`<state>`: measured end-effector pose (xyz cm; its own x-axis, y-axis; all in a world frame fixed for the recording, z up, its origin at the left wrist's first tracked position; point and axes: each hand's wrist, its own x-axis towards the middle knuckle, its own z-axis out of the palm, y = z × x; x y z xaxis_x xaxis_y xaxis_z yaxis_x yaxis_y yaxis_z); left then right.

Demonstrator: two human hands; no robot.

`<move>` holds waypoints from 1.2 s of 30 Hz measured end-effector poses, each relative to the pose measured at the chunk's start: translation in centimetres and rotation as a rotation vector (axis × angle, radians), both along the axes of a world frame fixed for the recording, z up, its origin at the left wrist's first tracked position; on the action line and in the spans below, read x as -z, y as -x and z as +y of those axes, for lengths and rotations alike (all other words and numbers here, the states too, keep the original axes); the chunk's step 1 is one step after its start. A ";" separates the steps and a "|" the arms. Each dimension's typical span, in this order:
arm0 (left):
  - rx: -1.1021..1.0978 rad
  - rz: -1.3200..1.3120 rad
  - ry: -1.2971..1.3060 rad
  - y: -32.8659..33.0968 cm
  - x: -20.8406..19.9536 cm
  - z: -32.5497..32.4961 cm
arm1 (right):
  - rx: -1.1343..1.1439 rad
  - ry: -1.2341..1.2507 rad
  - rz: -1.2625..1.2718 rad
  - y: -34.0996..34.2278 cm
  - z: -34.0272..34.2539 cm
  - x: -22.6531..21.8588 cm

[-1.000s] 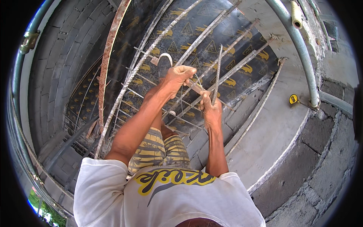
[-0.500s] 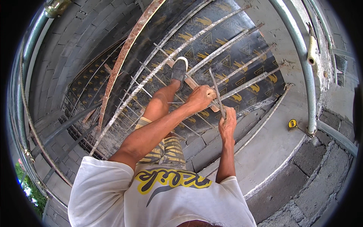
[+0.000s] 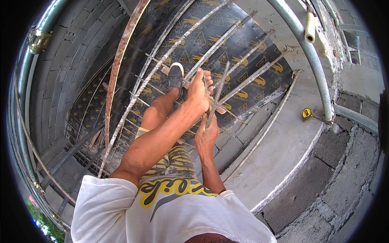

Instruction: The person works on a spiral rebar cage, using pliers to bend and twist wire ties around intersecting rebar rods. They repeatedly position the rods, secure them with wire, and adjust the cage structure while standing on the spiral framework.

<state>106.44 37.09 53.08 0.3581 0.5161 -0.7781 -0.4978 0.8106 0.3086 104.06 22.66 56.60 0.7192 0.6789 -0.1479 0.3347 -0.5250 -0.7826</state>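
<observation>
My left hand (image 3: 197,94) is raised over the rebar grid with its fingers curled around a thin looped wire (image 3: 206,83). Just below and to its right, my right hand (image 3: 207,133) grips a short ribbed steel bar (image 3: 220,85); its upper end is smeared by motion. The two hands almost meet, and the bar passes close by the left fingers. Beneath them, long steel rebars (image 3: 227,40) run diagonally across dark printed formwork panels (image 3: 247,75), crossed by thinner bars. A strip of wood (image 3: 221,109) lies partly hidden under my hands.
My shoe (image 3: 176,77) is set among the bars. A rusty curved flat bar (image 3: 121,60) rises at left. Scaffold pipes (image 3: 306,48) arch at right, and a yellow-black tape measure (image 3: 307,113) sits near a pipe's foot. Concrete blocks (image 3: 326,162) line the lower right.
My view has shifted, so the surroundings appear moved to the left. My right hand has come in toward my left with the bar. The left hand has turned upward, and the wire loop now shows.
</observation>
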 end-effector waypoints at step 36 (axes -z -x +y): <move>0.441 0.969 -0.997 16.8 -2.5 16.4 | 0.210 0.192 0.806 -5.2 5.5 5.5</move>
<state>89.61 53.45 55.59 0.1816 0.9641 -0.1937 0.4552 0.0922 0.8856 109.31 28.13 51.14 0.4530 0.4537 -0.7674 -0.4054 -0.6619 -0.6306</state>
